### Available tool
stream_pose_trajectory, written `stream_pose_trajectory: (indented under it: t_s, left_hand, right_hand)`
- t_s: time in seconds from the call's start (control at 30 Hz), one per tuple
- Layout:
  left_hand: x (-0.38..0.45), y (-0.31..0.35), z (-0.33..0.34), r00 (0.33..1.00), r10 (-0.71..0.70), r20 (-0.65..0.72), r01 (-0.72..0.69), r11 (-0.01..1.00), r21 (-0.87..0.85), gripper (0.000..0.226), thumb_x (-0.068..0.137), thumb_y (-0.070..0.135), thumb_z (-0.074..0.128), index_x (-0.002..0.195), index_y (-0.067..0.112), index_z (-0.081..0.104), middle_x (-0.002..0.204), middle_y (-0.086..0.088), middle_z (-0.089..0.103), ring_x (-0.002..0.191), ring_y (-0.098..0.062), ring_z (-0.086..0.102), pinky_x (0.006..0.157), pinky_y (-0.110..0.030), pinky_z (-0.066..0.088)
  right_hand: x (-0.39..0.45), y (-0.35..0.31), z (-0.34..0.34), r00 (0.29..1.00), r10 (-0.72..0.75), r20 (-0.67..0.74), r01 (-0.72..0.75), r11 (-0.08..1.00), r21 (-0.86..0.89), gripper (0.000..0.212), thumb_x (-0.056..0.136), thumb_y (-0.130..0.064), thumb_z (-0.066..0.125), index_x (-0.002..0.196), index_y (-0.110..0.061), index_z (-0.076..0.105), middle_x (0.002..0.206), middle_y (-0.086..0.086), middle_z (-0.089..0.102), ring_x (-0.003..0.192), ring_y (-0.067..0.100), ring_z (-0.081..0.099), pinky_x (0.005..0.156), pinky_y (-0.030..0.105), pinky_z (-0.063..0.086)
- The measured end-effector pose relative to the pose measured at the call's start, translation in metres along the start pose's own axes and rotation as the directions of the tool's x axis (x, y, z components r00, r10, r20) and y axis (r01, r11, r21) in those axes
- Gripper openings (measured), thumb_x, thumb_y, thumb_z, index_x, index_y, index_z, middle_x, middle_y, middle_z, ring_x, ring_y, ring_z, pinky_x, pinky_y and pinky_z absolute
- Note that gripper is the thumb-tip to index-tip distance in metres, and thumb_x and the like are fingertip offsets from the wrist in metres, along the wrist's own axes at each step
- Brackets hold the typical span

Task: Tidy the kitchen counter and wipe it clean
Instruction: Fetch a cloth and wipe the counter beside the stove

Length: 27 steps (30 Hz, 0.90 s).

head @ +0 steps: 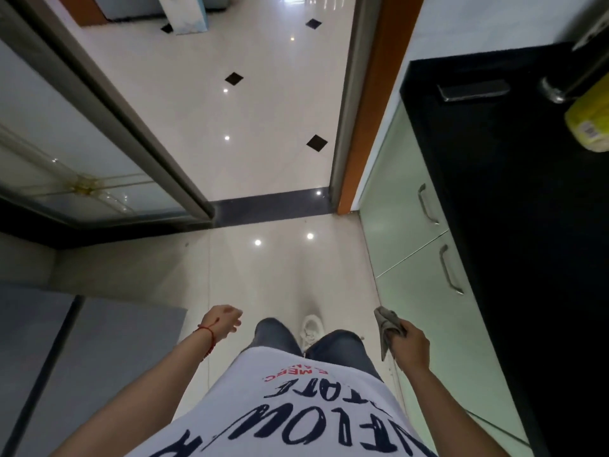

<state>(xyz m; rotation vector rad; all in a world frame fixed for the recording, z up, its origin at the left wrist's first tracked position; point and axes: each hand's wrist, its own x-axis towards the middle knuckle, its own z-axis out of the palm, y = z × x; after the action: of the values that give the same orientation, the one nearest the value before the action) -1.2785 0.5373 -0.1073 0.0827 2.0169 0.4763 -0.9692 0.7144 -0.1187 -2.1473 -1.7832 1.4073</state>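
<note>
Two hands in view, both low in the frame, well apart. Right hand (410, 346) grips a grey cloth (388, 328), fingers curled round it; cloth bunched, one corner sticking up past the knuckles, another end hanging below the hand. It is held in the air beside the pale green cabinet doors (425, 258), not touching them. Left hand (225, 321) holds nothing, fingers loosely curled, a red thread bracelet (208, 334) on the wrist.

Black counter (514, 225) runs along the right side, above the cabinets and well apart from the cloth. On it, toward the far end: a flat dark rectangular item (473, 90), and a yellow container (590, 118) at the right edge, partly cut off. A metal fitting (553, 90) stands just beside the container; cannot tell what it is.

Person stands on a glossy pale tiled floor (230, 127), white shirt with dark lettering, jeans, one white shoe (311, 328) visible. Doorway ahead with a dark threshold strip (273, 206).
</note>
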Motion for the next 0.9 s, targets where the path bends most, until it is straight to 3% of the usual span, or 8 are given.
stream_pose_trajectory:
  t_s: [0.1,0.23,0.4,0.53,0.7,0.77,0.83,0.9]
  left_hand:
    - [0.01,0.04,-0.007,1.0,-0.003,0.025,0.003,1.0,0.019,0.023,0.093,0.021,0.046,0.103,0.004,0.058,0.097,-0.014,0.062,0.086,-0.026,0.056,0.063,-0.027,0.038]
    - [0.031,0.102,-0.002,0.996,0.049,0.073,-0.056,0.994,0.098,0.026,0.094,0.022,0.045,0.106,0.003,0.057,0.099,-0.014,0.061,0.088,-0.026,0.055,0.075,-0.031,0.04]
    - [0.055,0.206,0.027,0.952,0.224,0.208,-0.282,0.906,0.315,0.033,0.094,0.021,0.045,0.116,-0.001,0.056,0.099,-0.014,0.062,0.089,-0.025,0.057,0.078,-0.031,0.044]
    - [0.055,0.292,0.064,0.867,0.312,0.388,-0.477,0.745,0.466,0.03,0.094,0.02,0.045,0.115,0.004,0.059,0.11,-0.017,0.065,0.095,-0.026,0.06,0.087,-0.033,0.049]
    - [0.03,0.375,0.119,0.66,0.343,0.668,-0.723,0.53,0.443,0.03,0.071,0.041,0.057,0.086,0.016,0.065,0.104,-0.018,0.066,0.102,-0.036,0.06,0.097,-0.047,0.047]
    - [0.012,0.394,0.142,0.536,0.365,0.761,-0.819,0.443,0.365,0.022,0.075,0.038,0.061,0.089,0.023,0.064,0.096,-0.008,0.065,0.098,-0.029,0.062,0.094,-0.035,0.05]
    - [-0.006,0.409,0.165,0.399,0.378,0.836,-0.902,0.326,0.283,0.015,0.087,0.025,0.058,0.101,0.023,0.062,0.089,0.006,0.061,0.089,-0.011,0.06,0.081,-0.01,0.047]
    - [-0.026,0.42,0.189,0.249,0.417,0.874,-0.96,0.223,0.168,0.027,0.089,0.023,0.055,0.115,0.016,0.059,0.089,0.011,0.06,0.086,0.001,0.057,0.08,-0.008,0.046]
  right_hand:
    - [0.02,-0.035,-0.013,0.999,-0.025,-0.037,0.027,0.999,0.034,0.025,0.085,-0.011,0.052,0.106,-0.01,0.066,0.099,0.015,0.069,0.078,0.025,0.057,0.068,0.027,0.041]
    - [0.036,-0.064,-0.026,0.996,0.013,-0.088,-0.002,0.992,0.122,0.026,0.086,-0.012,0.048,0.105,-0.014,0.066,0.093,0.009,0.069,0.077,0.023,0.057,0.06,0.027,0.043]
    - [0.04,-0.083,-0.042,0.989,0.102,-0.111,-0.071,0.964,0.255,0.025,0.085,-0.011,0.048,0.102,-0.019,0.064,0.085,0.005,0.067,0.071,0.021,0.058,0.042,0.017,0.038]
    - [0.037,-0.087,-0.051,0.96,0.222,-0.171,-0.148,0.92,0.362,0.027,0.082,-0.009,0.052,0.105,-0.016,0.066,0.083,-0.002,0.065,0.071,0.013,0.059,0.058,0.019,0.041]
    - [0.018,-0.099,-0.071,0.895,0.347,-0.279,-0.131,0.804,0.58,0.029,0.082,-0.002,0.053,0.089,-0.028,0.064,0.062,0.0,0.063,0.045,0.003,0.051,0.042,0.008,0.037]
    - [0.009,-0.107,-0.08,0.855,0.397,-0.334,-0.083,0.74,0.668,0.03,0.082,0.004,0.052,0.084,-0.024,0.063,0.055,0.001,0.058,0.039,0.002,0.047,0.039,0.008,0.033]
    - [0.002,-0.113,-0.091,0.815,0.44,-0.377,-0.033,0.686,0.727,0.03,0.08,0.008,0.051,0.078,-0.019,0.063,0.051,-0.001,0.053,0.038,0.003,0.043,0.039,0.01,0.032]
    - [-0.001,-0.116,-0.104,0.786,0.466,-0.406,0.021,0.637,0.77,0.032,0.079,0.01,0.051,0.084,-0.019,0.065,0.055,-0.001,0.055,0.039,0.003,0.044,0.04,0.011,0.034]
